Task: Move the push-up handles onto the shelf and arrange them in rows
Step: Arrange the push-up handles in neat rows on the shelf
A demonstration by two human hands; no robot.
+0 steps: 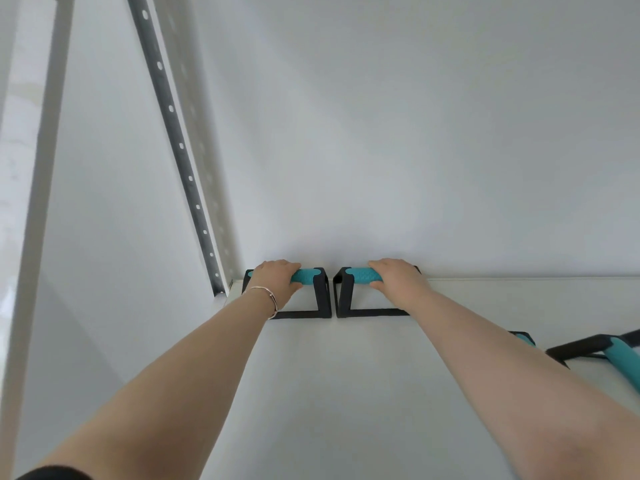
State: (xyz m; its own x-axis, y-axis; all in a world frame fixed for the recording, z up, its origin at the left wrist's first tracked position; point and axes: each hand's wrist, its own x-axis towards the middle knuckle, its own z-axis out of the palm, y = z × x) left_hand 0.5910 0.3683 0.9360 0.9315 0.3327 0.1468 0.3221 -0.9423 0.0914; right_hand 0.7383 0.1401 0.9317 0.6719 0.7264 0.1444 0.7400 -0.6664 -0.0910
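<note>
Two push-up handles with black frames and teal grips stand side by side at the back of the white shelf [311, 393], against the wall. My left hand [275, 277] grips the teal bar of the left handle [304, 276]. My right hand [398, 277] grips the teal bar of the right handle [360, 276]. The two frames stand upright, almost touching, with a narrow gap between them. Another handle [602, 351] lies tilted at the right edge of the shelf, and part of one more [524, 338] shows behind my right forearm.
A dark perforated shelf upright [180, 147] rises at the shelf's back left corner. A pale post [41, 168] stands further left. The white wall [415, 133] closes off the back of the shelf.
</note>
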